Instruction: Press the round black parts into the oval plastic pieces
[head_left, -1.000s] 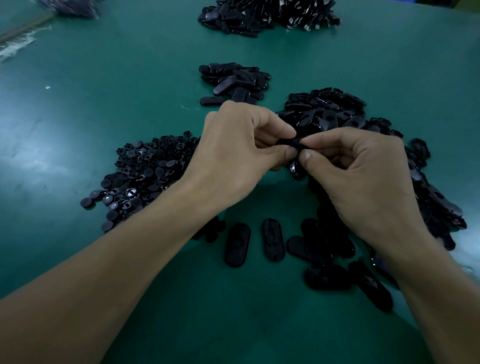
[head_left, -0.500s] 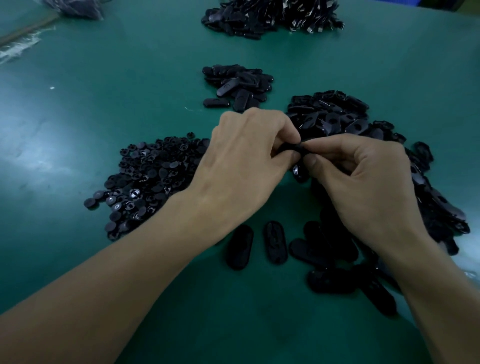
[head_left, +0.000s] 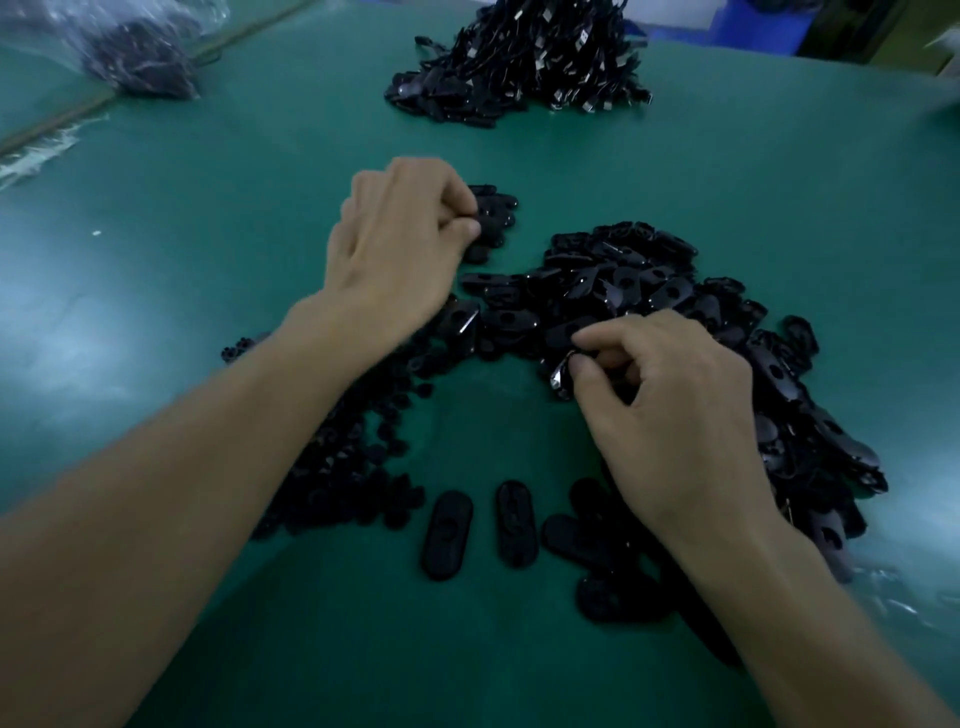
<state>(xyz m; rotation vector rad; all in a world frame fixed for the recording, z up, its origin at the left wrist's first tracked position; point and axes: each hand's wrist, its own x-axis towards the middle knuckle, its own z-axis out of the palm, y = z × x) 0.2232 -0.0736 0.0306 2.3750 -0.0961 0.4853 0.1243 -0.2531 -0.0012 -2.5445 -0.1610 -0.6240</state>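
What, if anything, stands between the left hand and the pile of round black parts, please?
Nothing visible does. The left hand is at the small far pile; the round black parts lie nearer, beside and under its forearm, which hides some of them.

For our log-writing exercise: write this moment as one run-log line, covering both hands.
left hand: pinching black piece at small pile | right hand: pinching oval piece at large pile | stage: likely fetching next oval
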